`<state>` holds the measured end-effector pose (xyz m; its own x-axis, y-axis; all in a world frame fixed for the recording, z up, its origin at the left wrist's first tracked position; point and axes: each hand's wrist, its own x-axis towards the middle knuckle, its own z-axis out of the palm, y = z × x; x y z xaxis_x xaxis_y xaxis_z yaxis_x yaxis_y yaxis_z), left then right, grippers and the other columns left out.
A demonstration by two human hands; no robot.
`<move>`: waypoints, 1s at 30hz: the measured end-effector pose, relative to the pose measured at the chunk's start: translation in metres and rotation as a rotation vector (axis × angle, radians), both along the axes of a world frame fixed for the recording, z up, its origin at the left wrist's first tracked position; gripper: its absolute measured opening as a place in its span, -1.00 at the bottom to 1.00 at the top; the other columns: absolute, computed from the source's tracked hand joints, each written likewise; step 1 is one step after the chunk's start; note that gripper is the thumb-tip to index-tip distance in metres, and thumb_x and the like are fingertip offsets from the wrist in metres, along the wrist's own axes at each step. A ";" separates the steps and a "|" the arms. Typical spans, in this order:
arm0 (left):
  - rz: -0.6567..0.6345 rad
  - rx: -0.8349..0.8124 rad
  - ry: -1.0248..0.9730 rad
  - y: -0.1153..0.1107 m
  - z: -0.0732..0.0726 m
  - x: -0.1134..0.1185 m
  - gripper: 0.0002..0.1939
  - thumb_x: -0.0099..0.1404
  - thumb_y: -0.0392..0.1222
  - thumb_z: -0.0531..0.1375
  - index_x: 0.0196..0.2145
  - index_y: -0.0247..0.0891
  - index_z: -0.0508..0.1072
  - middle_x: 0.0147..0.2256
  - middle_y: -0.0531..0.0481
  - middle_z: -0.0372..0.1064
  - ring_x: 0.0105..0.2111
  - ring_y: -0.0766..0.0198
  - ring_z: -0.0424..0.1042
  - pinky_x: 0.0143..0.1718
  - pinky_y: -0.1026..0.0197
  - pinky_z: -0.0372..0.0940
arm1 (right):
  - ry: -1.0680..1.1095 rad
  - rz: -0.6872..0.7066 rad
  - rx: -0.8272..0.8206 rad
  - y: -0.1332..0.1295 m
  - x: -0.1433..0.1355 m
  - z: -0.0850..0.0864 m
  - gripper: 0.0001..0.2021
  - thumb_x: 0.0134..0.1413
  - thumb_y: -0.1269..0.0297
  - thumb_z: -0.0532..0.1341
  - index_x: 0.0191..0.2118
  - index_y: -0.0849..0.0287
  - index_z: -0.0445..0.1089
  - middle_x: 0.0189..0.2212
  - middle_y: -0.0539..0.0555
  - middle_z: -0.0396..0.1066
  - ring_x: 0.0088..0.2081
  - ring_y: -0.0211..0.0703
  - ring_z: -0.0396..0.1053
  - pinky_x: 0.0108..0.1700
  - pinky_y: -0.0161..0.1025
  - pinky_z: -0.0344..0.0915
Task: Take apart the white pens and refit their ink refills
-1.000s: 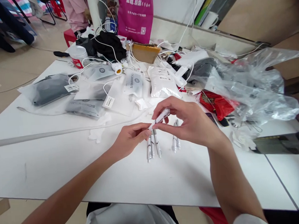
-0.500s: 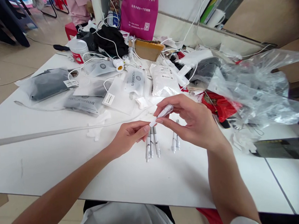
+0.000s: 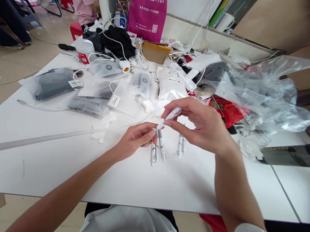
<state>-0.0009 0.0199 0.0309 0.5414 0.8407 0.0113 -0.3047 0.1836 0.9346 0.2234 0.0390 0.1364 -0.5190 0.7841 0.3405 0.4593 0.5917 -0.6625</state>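
A white pen in a clear plastic sleeve is pinched between the thumb and fingers of my right hand. It slants down to the left, toward my left hand. The thumb and fingers of that hand close on its lower end or on the sleeve there; which one I cannot make out. Under my hands, several sleeved pens lie side by side on the white table, their upper parts partly hidden by my left fingers. Two more pens rest to the right, partly behind my right thumb.
Frosted plastic pouches and a white packet lie beyond my hands. A white cable crosses from the left. Clear plastic bags and a red bag are heaped at right. A white tub stands at the back left.
My left fingers have shifted slightly at the pen's lower end, with a fingertip now showing lower down. The right hand keeps its hold. The whole view has moved a little.
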 end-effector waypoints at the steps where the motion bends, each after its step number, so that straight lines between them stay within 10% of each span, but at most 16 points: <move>1: 0.004 -0.006 0.005 0.000 0.000 0.000 -0.62 0.48 0.11 0.32 0.05 -0.21 0.60 -0.35 -0.02 0.46 -0.48 0.38 0.21 -0.43 0.21 0.15 | 0.002 0.001 -0.006 0.000 0.000 0.000 -0.74 0.38 0.15 0.35 0.12 0.00 0.46 -0.05 0.09 0.59 -0.08 -0.05 0.61 -0.03 -0.09 0.62; 23: 0.068 -0.024 0.051 0.001 -0.002 0.001 -0.64 0.46 0.11 0.35 -0.06 -0.27 0.67 -0.39 -0.01 0.46 -0.51 0.45 0.15 -0.50 0.27 0.04 | 0.323 -0.031 0.121 0.010 0.005 -0.002 -0.78 0.43 0.20 0.29 0.12 -0.08 0.43 -0.16 0.05 0.46 -0.16 -0.06 0.55 -0.09 0.00 0.57; 30: 0.076 -0.067 0.051 0.001 0.000 0.001 -0.61 0.37 0.12 0.42 -0.12 -0.29 0.66 -0.37 -0.04 0.49 -0.53 0.45 0.08 -0.52 0.26 -0.02 | -0.261 0.170 -0.150 0.005 -0.004 -0.002 -0.85 0.52 0.18 0.17 -0.02 0.09 0.43 -0.25 0.01 0.45 -0.38 -0.26 0.33 -0.28 -0.22 0.31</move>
